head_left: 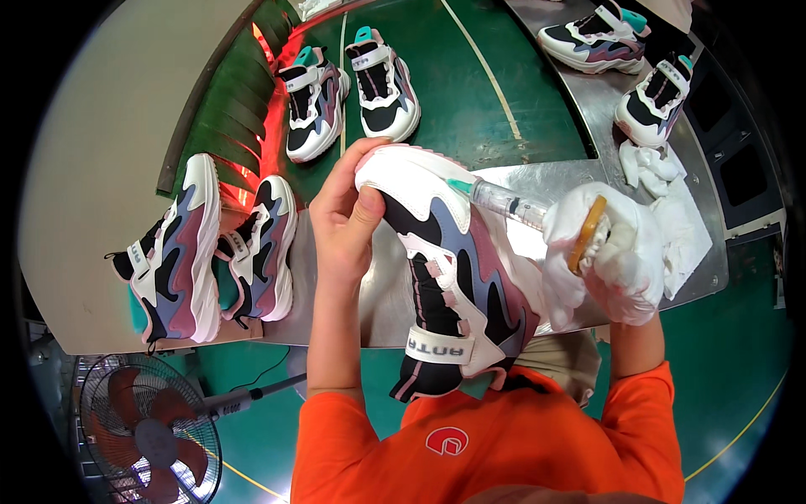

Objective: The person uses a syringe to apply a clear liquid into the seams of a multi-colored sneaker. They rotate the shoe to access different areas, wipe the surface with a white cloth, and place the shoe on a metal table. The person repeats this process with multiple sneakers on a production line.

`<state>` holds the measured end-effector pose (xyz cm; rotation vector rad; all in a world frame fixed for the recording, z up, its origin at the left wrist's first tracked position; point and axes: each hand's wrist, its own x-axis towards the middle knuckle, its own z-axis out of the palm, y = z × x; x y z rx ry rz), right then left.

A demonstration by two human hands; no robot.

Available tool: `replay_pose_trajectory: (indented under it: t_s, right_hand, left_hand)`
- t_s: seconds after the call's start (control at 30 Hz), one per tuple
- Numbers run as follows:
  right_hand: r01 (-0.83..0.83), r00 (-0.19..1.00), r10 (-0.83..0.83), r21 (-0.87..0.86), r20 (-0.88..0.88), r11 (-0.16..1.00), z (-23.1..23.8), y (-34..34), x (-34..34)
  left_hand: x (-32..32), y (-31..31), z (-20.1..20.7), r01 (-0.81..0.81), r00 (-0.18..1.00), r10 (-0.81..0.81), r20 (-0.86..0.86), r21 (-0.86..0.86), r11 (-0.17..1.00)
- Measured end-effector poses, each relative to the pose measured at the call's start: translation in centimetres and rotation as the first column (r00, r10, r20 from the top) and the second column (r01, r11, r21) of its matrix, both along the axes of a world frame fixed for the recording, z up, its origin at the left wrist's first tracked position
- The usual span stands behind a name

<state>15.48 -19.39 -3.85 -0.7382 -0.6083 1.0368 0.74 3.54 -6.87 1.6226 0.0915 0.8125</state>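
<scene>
A sneaker (472, 244) in white, black, mauve and blue-grey is tilted in front of me, its toe away from me and its strap close to my body. My left hand (348, 220) grips it at the toe, thumb on the upper and fingers round the far side. White glove-like material covers my right hand (613, 252), which is closed round a clear syringe (508, 204). The syringe's green tip touches or nearly touches the sneaker's side, near where the upper meets the sole. An amber-coloured ring (586, 233) shows at the right hand; its attachment is unclear.
Two matching sneakers (189, 252) lean at the left. Another pair (384, 84) stands on the green conveyor belt (470, 92), beside a red-lit strip curtain (227, 109). More sneakers (592, 42) and crumpled white cloth (651, 168) lie on the metal surface at right. A fan (155, 437) stands lower left.
</scene>
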Motion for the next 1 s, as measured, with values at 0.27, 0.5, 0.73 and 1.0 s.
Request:
replay_pose_trajectory:
  t_s: [0.27, 0.5, 0.73, 1.0]
  right_hand:
    - [-0.041, 0.995, 0.035, -0.059, -0.098, 0.997, -2.3, 0.4, -0.1]
    - [-0.036, 0.997, 0.032, -0.050, -0.070, 0.998, -4.1, -0.2, -0.1]
    - [-0.032, 0.996, 0.027, -0.055, -0.079, 0.998, -5.1, -1.1, -0.2]
    - [-0.057, 0.998, 0.048, -0.203, -0.047, 0.977, -4.2, -2.7, 0.5]
  left_hand:
    - [0.2, 1.0, -2.4, -0.055, 0.997, 0.061, 0.052, -0.105, 0.993]
    - [0.2, 1.6, -3.9, -0.092, 0.995, 0.097, 0.015, -0.195, 0.976]
    - [0.0, 3.0, -5.3, -0.002, 1.000, 0.004, 0.005, -0.265, 0.964]
    - [0.0, 3.0, -5.6, -0.147, 0.989, 0.139, -0.058, -0.182, 0.972]
